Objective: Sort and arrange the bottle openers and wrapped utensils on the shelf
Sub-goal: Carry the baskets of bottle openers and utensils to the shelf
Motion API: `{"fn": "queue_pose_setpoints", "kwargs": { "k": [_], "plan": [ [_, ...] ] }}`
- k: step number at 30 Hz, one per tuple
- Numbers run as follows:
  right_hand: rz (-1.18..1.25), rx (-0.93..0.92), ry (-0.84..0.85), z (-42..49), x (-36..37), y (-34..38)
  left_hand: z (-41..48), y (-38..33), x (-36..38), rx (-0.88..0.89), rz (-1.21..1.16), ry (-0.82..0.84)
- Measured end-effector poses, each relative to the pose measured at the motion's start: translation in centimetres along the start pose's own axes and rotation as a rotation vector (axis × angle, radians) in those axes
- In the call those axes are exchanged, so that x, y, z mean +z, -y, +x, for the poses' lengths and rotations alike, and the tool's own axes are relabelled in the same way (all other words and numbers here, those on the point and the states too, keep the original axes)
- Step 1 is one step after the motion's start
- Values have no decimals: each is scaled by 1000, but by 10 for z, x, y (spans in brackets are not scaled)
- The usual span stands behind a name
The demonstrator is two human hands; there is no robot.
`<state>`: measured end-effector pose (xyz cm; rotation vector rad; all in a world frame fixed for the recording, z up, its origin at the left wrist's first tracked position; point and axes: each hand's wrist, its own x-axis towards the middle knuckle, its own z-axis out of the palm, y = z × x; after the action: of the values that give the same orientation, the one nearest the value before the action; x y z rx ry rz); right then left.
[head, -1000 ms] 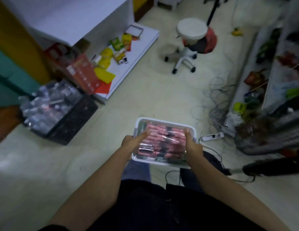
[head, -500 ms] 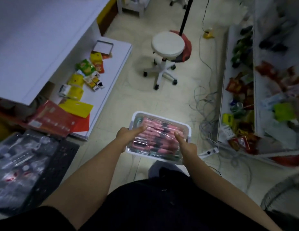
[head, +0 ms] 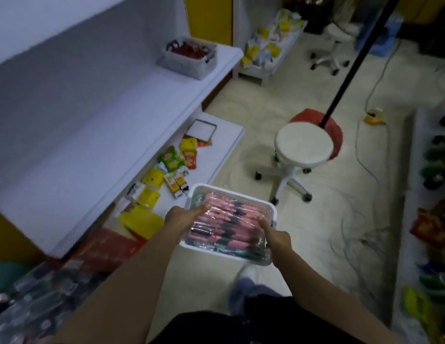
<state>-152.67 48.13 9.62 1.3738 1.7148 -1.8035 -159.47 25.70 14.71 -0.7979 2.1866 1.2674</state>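
Note:
A white plastic basket point(head: 271, 207) full of pink and dark items in clear wrap point(head: 226, 224) hangs in front of me over the floor. My left hand point(head: 184, 218) grips its left rim, thumb lying over the wrapped items. My right hand point(head: 276, 238) grips the right rim near the front corner. The white middle shelf point(head: 112, 125) stretches along the left, mostly bare, with a grey woven basket point(head: 189, 59) of red items at its far end. Which items are bottle openers is too blurred to tell.
The bottom shelf board point(head: 216, 145) carries yellow, green and red packets point(head: 171, 165) and a small white box point(head: 201, 129). A white rolling stool point(head: 303, 147) and a black pole point(head: 350, 63) stand ahead on the right. Cables trail across the floor. Another low shelf of goods point(head: 435, 219) lines the right.
The view has swung up and left toward the white shelf as I walk forward. Both hands still carry the basket, now closer to the bottom shelf's edge.

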Motion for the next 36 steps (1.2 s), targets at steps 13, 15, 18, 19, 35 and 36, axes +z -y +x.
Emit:
{"fn": "queue_pose_setpoints", "kwargs": {
  "k": [13,15,18,19,35,36],
  "plan": [
    [-30,-217,-17,136,46,235,169,-217,-7,150,-83,65],
    [-66,-306,-59,158,59,268,202,-246,-3,147,-98,76],
    [-47,-401,-222,181,80,308,243,-291,4,148,-84,142],
    [-11,-401,-270,187,85,320,253,-307,7,165,-79,157],
    [227,-250,-289,289,106,489,324,-502,41,442,70,26],
    [258,-230,-274,294,110,498,328,-512,40,476,57,15]
  ]
}}
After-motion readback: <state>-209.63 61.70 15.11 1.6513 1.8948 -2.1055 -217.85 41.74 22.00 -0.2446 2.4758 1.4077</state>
